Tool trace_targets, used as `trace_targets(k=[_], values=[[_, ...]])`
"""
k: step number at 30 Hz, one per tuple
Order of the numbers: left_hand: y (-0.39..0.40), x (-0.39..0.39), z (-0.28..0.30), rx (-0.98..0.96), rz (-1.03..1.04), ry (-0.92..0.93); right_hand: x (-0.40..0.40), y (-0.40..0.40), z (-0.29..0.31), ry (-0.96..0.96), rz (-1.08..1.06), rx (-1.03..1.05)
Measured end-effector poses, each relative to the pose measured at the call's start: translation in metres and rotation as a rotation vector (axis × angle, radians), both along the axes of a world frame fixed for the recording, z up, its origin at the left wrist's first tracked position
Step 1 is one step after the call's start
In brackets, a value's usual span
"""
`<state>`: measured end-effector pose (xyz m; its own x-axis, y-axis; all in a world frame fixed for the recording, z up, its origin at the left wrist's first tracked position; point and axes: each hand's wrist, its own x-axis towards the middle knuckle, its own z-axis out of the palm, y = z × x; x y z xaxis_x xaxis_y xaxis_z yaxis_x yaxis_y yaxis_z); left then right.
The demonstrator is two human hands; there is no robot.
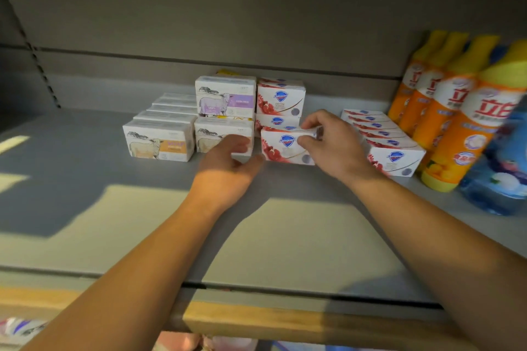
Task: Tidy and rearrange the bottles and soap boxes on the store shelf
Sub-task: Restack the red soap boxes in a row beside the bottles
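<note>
Right hand (330, 142) grips crosswise soap box (285, 148)

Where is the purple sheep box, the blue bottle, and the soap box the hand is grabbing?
purple sheep box (225, 96): head view, front face.
blue bottle (496, 179): head view, lower body.
red-and-white soap box (281, 148): head view, front face, pinched by the right hand (328, 142).

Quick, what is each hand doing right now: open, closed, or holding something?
Left hand: open, fingers relaxed, beside the sheep box, holding nothing.
Right hand: pinches the red Safeguard box at its top edge.
</note>
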<state>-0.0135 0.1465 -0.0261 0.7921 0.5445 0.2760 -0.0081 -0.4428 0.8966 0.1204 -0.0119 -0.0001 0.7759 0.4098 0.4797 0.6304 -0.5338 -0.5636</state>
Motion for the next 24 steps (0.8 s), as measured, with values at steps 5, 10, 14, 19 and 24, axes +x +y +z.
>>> trace_targets(k=[5, 10, 14, 19, 24], values=[[-0.01, -0.008, 0.008, -0.193, -0.171, -0.048, -0.038, -0.025, 0.006, 0.384, 0.184, 0.318], [-0.017, -0.012, 0.008, -0.351, -0.313, -0.139, -0.058, -0.024, -0.014, 0.773, 0.338, 0.704], [-0.018, -0.009, 0.008, -0.418, -0.309, -0.149, -0.058, -0.019, -0.016, 0.786, 0.378, 0.625], [-0.015, -0.007, 0.006, -0.469, -0.313, -0.134, -0.057, -0.017, -0.016, 0.793, 0.364, 0.627], [-0.01, -0.009, 0.003, -0.467, -0.42, -0.109, -0.056, -0.018, -0.011, 0.916, 0.259, 0.622]])
